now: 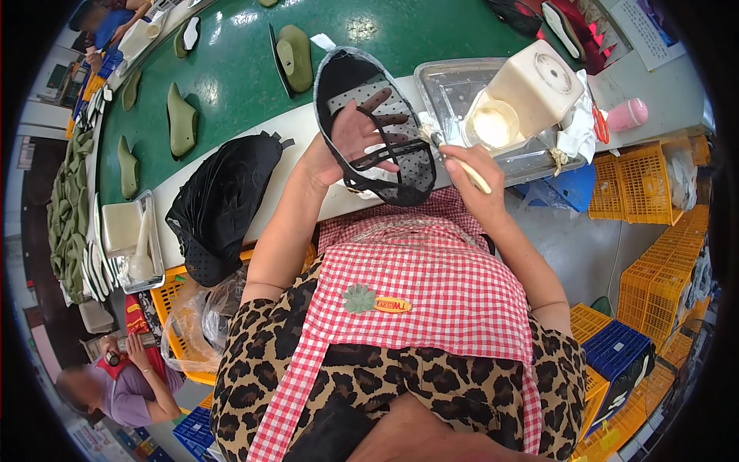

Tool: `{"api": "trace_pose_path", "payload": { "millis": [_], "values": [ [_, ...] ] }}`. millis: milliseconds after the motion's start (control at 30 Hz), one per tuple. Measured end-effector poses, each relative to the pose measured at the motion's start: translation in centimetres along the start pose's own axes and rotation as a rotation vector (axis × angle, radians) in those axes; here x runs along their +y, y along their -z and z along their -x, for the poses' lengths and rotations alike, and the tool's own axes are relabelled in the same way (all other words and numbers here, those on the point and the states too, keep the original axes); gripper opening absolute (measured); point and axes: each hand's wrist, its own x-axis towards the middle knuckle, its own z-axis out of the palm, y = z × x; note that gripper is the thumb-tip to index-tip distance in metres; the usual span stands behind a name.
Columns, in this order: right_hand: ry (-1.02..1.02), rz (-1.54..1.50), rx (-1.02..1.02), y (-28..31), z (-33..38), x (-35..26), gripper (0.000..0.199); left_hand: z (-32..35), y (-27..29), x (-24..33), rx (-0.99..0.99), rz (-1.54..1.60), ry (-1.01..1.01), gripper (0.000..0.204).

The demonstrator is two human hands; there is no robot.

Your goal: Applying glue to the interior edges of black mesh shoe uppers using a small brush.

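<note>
My left hand (362, 138) holds up a black shoe upper (346, 77) with sheer dotted mesh and thin straps. The palm shows at its opening, and the spread fingers lie partly behind straps and mesh. In my right hand (479, 179) is a brush (429, 132) with a pale handle, gripped between thumb and fingers. Its whitish bristles are at the upper's right edge; whether they touch cannot be made out. Right of the brush, a cup of white liquid (493, 125) is set beside a large off-white plastic container (539, 81) on a clear tray (443, 75).
A pile of black mesh uppers (223, 200) lies to my left on the white table edge. Green shoe lasts (182, 123) stand on the green tabletop (231, 61). Yellow crates (654, 285) are stacked at right. Another person (138, 385) is at lower left.
</note>
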Motion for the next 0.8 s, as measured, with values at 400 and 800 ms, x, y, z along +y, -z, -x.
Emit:
{"api": "trace_pose_path", "payload": {
  "millis": [400,800],
  "values": [
    [0.09,-0.034,0.074,0.6,-1.6,-2.4,0.018,-0.3,0.5,-1.0,0.04,0.034,0.141,0.089],
    [-0.052,0.016,0.003,-0.5,3.0,0.3,0.019,0.9,0.5,0.3,-0.013,0.204,0.018,0.085]
  ]
}}
